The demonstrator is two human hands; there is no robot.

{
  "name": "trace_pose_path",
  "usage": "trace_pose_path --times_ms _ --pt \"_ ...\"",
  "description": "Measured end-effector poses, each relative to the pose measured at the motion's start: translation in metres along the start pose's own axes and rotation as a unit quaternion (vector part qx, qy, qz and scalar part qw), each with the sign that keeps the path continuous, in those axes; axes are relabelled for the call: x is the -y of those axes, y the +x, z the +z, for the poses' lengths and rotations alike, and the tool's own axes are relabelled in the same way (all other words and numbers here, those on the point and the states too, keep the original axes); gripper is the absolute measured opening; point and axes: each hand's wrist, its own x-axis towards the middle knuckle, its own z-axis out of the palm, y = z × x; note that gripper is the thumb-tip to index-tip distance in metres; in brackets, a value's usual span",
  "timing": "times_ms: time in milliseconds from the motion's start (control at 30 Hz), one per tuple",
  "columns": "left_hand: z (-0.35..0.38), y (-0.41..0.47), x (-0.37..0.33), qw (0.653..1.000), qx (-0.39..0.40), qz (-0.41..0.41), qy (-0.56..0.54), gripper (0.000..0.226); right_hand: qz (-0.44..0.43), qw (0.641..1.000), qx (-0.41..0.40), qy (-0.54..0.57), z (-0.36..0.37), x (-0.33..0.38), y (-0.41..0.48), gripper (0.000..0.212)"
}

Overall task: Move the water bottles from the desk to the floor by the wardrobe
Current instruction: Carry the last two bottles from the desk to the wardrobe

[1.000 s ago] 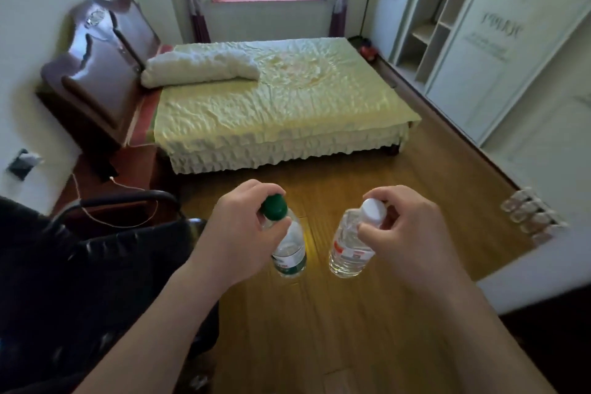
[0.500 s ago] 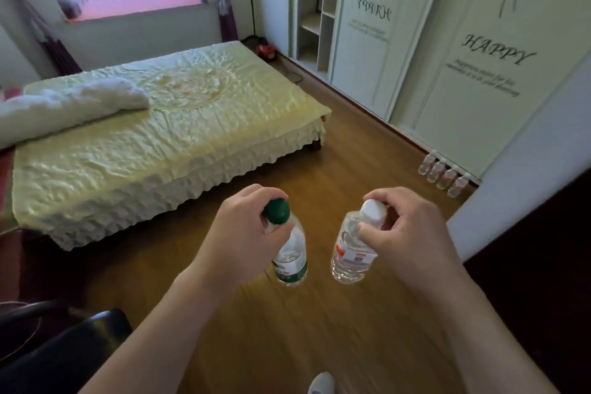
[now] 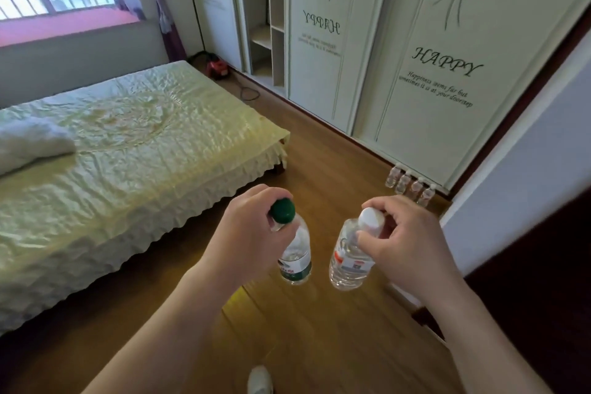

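Note:
My left hand (image 3: 246,233) grips a clear water bottle with a green cap (image 3: 295,257) by its neck, hanging above the wooden floor. My right hand (image 3: 406,246) holds a second clear bottle with a white cap and a red-and-white label (image 3: 347,269) the same way. Both bottles hang upright, side by side and apart. Further ahead on the right, a row of several small water bottles (image 3: 409,184) stands on the floor against the white wardrobe (image 3: 431,80) with "HAPPY" lettering.
A bed (image 3: 128,163) with a pale yellow cover fills the left side. Wooden floor (image 3: 319,144) runs between bed and wardrobe. A red object (image 3: 216,67) with a cable lies by the wardrobe's open shelf section. A dark doorframe (image 3: 527,265) stands at right. My white shoe (image 3: 260,379) shows below.
The view has swung right and moved forward: the chair and headboard have left the frame, and the wardrobe and floor bottles are closer. Both hands still hold their bottles the same way.

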Motion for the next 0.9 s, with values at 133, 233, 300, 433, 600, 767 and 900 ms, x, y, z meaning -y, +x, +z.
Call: trace_pose_path --times_ms 133,233,300,433,600,767,900 --pt "0.020 0.063 0.021 1.000 0.015 0.014 -0.019 0.029 0.031 0.999 -0.011 0.003 0.006 -0.016 0.052 0.029" --pt "0.034 0.112 0.042 0.999 0.036 0.022 -0.025 0.030 0.049 0.998 -0.036 -0.001 0.013 -0.027 0.093 0.028" --pt "0.043 0.146 0.055 0.998 0.049 0.035 -0.029 0.029 0.067 0.997 -0.048 -0.006 0.019 -0.034 0.122 0.028" --pt "0.059 0.213 0.077 0.995 0.073 0.049 -0.037 0.029 0.097 0.992 -0.076 -0.010 0.027 -0.051 0.179 0.026" --pt "0.086 0.295 0.092 0.993 0.092 0.073 -0.028 0.030 0.120 0.987 -0.103 -0.014 0.027 -0.077 0.249 0.028" --pt "0.130 0.375 0.102 0.990 0.113 0.082 -0.029 0.028 0.135 0.985 -0.103 -0.008 0.021 -0.116 0.322 0.028" --pt "0.166 0.439 0.102 0.989 0.117 0.079 -0.029 0.028 0.134 0.985 -0.109 -0.010 0.012 -0.150 0.383 0.027"
